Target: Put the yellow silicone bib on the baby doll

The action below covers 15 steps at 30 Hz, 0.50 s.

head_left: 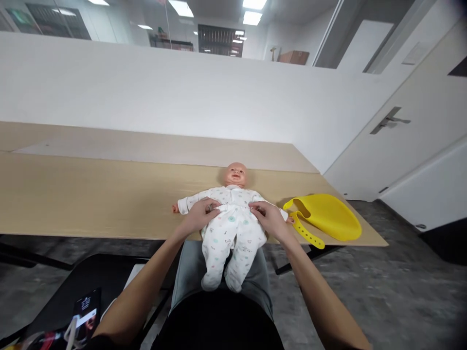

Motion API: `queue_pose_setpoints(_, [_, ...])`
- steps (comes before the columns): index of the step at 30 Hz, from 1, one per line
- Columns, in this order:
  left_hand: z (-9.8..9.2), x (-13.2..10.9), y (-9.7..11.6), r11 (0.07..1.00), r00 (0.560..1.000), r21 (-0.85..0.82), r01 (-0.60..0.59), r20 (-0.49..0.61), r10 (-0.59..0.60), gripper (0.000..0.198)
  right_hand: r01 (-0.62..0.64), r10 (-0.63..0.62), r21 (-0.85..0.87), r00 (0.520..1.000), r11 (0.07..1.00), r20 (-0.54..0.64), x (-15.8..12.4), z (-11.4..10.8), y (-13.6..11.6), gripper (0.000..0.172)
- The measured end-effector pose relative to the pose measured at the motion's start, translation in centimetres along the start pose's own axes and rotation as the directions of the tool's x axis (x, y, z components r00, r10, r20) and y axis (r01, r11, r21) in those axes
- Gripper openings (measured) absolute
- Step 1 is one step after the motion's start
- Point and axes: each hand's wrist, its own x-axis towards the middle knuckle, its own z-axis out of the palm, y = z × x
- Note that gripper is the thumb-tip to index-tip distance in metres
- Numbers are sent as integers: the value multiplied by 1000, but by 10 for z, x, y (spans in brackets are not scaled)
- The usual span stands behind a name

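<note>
A baby doll (236, 174) lies on its back, head toward the wall, arms spread to both sides. It wears a white patterned top (237, 195) and white patterned footed pants (233, 228), whose legs hang over the table's front edge above my lap. At the waistband's left side, my left hand (202, 214) has its fingers closed on the cloth. My right hand (270, 218) pinches the waistband at the opposite side. Fingertips of both hands are partly hidden in the fabric. Beside the doll's arm on the right lies a yellow silicone bib (328, 216), its holed strap curling toward the front edge.
The brown table (91, 194) runs along a white wall (146, 92). A black chair (98, 277) stands at lower left, with a phone (86, 308) and a cable on it. A white door (419, 126) is at right.
</note>
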Motion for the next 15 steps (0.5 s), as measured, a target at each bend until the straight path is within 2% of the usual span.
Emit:
queue_pose_setpoints(4, [-9,9,3,999,986,-1,49,160,-48,22,54,-57,40,995,998,85,-2,-4,1,27])
queue_pose_setpoints(6, [-15,14,6,999,978,4,43,202,-43,23,49,-53,35,991,998,126,-1,-8,0,20])
queue_pose_setpoints(10, [-22,18,15,994,988,-108,21,152,-4,22,71,-79,58,987,996,140,3,-12,-3,17])
queue_pose_setpoints(15, [-14,17,12,966,992,-236,110,78,-94,24,46,-71,239,993,970,96,10,-9,-5,23])
